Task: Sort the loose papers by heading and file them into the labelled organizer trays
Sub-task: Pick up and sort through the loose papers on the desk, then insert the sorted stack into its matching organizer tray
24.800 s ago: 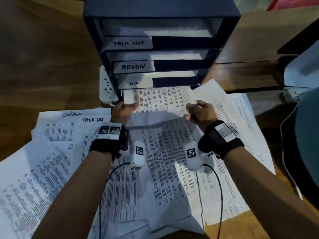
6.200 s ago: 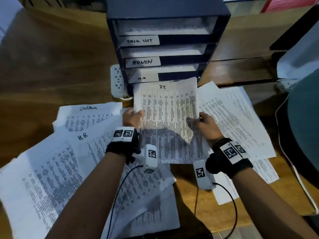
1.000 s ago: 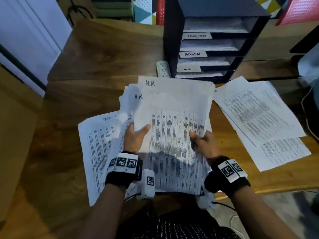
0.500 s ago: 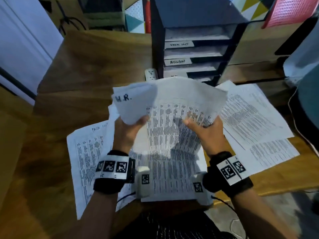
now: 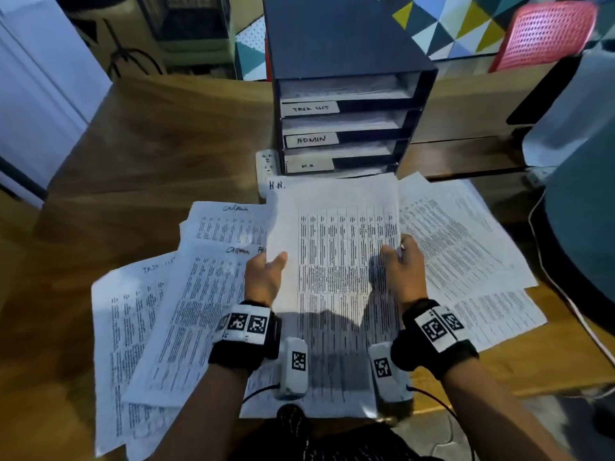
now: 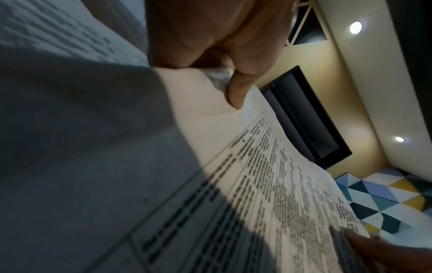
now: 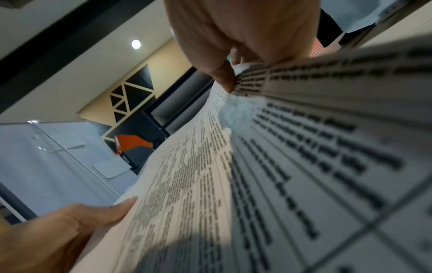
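Note:
I hold a stack of printed sheets headed "H.R." (image 5: 336, 247) above the desk, just in front of the dark organizer (image 5: 346, 94). My left hand (image 5: 266, 274) grips the stack's left edge, thumb on top (image 6: 236, 92). My right hand (image 5: 399, 264) pinches the right edge (image 7: 224, 77). The organizer's trays carry labels "TASK LIST" (image 5: 310, 109), "ADMIN" (image 5: 311, 140) and "H.R" (image 5: 308, 166), each with paper inside. The stack's top edge lies close to the lowest tray.
Loose sheets headed "Admin" (image 5: 229, 224) and "Task List" (image 5: 133, 327) lie on the wooden desk (image 5: 139, 154) to the left. More printed sheets (image 5: 466, 254) lie to the right. A white power strip (image 5: 268, 164) sits beside the organizer. A red mesh chair (image 5: 545, 31) stands behind.
The bent, fanned stack has been squared and flattened between both hands and moved forward toward the organizer. The view has swung right, so the organizer is now centred.

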`<state>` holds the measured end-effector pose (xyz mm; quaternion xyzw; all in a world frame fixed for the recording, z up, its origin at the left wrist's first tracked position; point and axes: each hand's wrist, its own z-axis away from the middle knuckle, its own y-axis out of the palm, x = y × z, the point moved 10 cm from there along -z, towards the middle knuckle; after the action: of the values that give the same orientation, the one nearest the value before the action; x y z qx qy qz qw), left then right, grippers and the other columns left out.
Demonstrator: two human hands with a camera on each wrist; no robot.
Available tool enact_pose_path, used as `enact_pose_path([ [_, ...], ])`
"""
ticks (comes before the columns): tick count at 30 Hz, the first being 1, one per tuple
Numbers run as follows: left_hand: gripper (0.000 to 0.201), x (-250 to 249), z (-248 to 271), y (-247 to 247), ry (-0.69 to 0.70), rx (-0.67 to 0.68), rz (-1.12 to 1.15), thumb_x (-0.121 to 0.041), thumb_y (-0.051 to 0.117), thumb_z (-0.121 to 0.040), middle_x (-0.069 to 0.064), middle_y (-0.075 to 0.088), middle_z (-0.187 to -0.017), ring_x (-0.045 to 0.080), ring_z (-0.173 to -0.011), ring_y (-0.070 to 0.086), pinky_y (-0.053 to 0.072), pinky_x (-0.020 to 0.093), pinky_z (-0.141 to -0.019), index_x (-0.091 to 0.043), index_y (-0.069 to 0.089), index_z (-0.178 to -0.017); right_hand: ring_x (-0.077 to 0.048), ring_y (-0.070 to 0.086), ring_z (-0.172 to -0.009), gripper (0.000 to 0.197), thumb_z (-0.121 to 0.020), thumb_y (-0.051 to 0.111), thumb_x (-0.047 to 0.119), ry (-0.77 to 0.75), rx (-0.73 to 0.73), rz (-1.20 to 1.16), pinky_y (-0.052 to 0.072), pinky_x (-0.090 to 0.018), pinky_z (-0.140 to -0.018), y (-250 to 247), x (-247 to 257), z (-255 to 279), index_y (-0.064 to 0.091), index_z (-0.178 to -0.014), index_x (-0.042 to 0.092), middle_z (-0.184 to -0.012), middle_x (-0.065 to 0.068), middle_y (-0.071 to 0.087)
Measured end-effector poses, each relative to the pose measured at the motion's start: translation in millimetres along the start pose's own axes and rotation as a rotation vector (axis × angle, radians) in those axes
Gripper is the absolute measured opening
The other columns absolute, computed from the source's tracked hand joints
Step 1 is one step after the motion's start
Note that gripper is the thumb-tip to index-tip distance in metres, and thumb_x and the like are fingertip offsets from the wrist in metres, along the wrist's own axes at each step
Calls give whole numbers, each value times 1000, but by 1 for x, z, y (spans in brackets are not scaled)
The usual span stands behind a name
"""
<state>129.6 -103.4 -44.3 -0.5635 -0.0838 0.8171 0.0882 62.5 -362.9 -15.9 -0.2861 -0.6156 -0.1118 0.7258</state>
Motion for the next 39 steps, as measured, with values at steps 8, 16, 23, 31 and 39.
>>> enact_pose_path([
  [8,32,19,0,36,-126,-62,2,-14,56,-90,16,63,-116,25,-105,58,42,33,-97,4,58,-117,-24,32,-135,54,-97,43,14,236,126,14,26,-35,-112,-14,-56,-10,20,-145,6,-148,-9,30],
  [16,36,28,-26,59,-180,-139,8,-15,62,-87,14,51,-71,21,-78,45,33,28,-73,-12,46,-55,-36,41,-131,62,-85,62,17,298,275,125,36,-45,-107,-29,-74,-25,35,-137,-5,-142,-21,40],
  [23,35,-34,-68,62,-110,-160,-80,-25,57,-90,24,61,-96,31,-89,58,45,35,-70,7,62,-103,-14,50,-68,13,-93,52,15,254,272,-54,42,-19,-59,-35,-33,-73,50,-85,26,-80,3,55],
  [31,42,-93,-132,67,-80,-68,-69,-21,52,-92,16,56,-122,14,-94,41,37,19,-62,1,50,-127,-9,45,-32,9,-94,44,-1,288,354,-193,26,-16,-32,-17,-4,-104,52,-96,1,-80,-21,57],
  [39,43,-62,-143,78,-207,-4,76,-17,58,-89,11,57,-93,16,-71,52,47,27,-65,2,49,-126,-10,50,-33,21,-92,39,-10,412,72,-388,33,-16,-33,16,1,-180,34,-99,9,-75,-9,49],
])
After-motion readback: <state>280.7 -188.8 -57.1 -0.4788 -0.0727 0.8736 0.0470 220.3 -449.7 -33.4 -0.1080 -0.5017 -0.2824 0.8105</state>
